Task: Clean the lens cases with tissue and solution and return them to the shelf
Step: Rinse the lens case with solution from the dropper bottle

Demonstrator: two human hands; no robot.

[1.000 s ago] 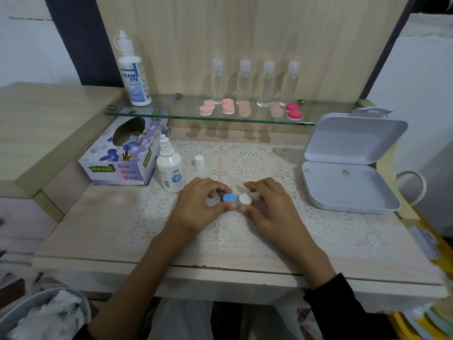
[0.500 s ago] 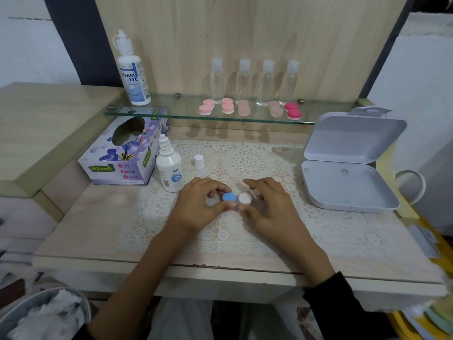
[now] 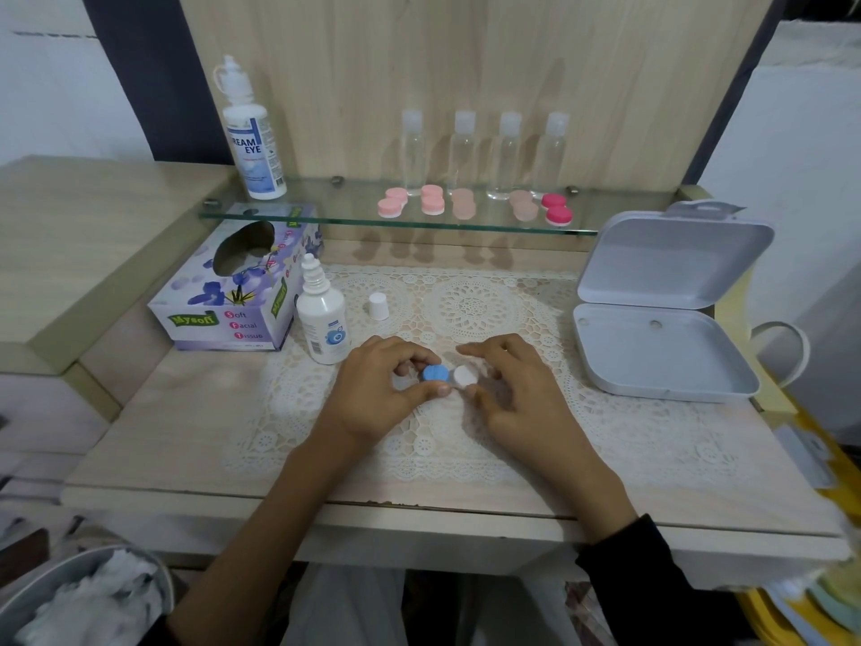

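Observation:
A lens case with a blue cap (image 3: 434,373) and a white cap (image 3: 464,376) lies on the lace mat (image 3: 475,310) at the table's middle. My left hand (image 3: 377,389) pinches the blue cap between thumb and fingers. My right hand (image 3: 522,394) holds the white-cap side, thumb below it and fingers loosely curled behind. A small solution bottle (image 3: 321,324) stands uncapped left of my hands, its white cap (image 3: 378,306) beside it. A purple tissue box (image 3: 233,296) sits further left. Several pink, peach and magenta lens cases (image 3: 432,203) rest on the glass shelf (image 3: 326,212).
A large solution bottle (image 3: 254,146) stands at the shelf's left end, with several clear small bottles (image 3: 484,151) behind the cases. An open white box (image 3: 652,347) lies to the right. A bin with crumpled tissues (image 3: 93,594) sits below the table's left front.
Both hands stay on the lens case at the same spot. My right fingers have spread slightly around the white cap.

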